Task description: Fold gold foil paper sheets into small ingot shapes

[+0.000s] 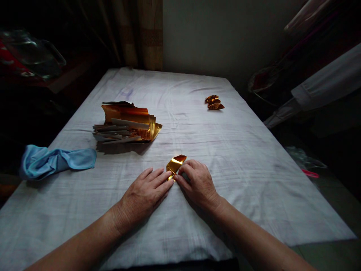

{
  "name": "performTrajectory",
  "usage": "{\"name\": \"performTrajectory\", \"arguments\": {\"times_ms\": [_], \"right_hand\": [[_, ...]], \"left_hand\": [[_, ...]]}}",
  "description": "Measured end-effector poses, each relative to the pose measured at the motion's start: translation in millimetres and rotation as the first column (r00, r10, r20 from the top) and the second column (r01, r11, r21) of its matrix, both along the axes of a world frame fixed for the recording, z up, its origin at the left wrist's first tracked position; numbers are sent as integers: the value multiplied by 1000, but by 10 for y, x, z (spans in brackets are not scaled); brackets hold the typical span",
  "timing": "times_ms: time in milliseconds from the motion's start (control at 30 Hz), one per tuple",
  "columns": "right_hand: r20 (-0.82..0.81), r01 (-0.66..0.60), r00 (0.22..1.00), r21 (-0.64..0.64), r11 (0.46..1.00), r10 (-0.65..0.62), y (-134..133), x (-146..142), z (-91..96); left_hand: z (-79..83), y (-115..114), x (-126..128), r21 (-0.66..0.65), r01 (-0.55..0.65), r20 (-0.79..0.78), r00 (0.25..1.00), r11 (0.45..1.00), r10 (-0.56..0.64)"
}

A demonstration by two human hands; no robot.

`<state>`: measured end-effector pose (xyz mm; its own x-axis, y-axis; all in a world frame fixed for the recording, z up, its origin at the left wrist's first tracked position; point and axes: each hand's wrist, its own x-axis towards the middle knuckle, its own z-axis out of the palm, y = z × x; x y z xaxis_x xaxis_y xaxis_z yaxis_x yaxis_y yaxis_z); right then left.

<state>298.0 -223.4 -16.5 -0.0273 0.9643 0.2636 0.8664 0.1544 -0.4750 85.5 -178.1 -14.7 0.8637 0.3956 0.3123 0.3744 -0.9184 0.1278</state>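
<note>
Gold foil piece (175,164) on white cloth (242,177), left hand (144,192) spread flat, touching it, right hand (200,184) curled at its right edge, grip unclear, foil sheets (128,114) piled beyond, leftward.

You face a broad table (254,180) draped in creased white, stretching away from you toward a plain grey wall (214,37). At the far left of that wall, you have a tan curtain (150,35) hanging in folds that sink into shadow. A dark ledge (67,77) stands to your left, half lost in gloom. Near right, you can see greenish-grey floor (324,258). The light is dim, strongest across the tabletop; the room's edges are almost black.
</note>
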Motion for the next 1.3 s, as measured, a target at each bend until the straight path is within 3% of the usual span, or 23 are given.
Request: {"name": "performTrajectory", "arguments": {"times_ms": [367,767,1000,1133,1300], "right_hand": [[13,16,1000,-28,999,-16,34,-17,33],[-3,-11,1000,12,1000,11,-51,228,-12],[-167,-47,983,136,990,69,-40,460,-62],[-85,-18,996,155,988,32,-29,541,-89],[-30,-70,997,107,992,74,-69,513,-75]], "left_hand": [[13,2,4,1,7,6,1000,1000,-7],[76,23,2,8,18,-20,1000,1000,-17],[130,80,22,-9,27,-1,1000,1000,-27],[133,183,32,-3,86,-4,996,996,-87],[167,247,78,-11,102,-50,994,995,-102]]}}
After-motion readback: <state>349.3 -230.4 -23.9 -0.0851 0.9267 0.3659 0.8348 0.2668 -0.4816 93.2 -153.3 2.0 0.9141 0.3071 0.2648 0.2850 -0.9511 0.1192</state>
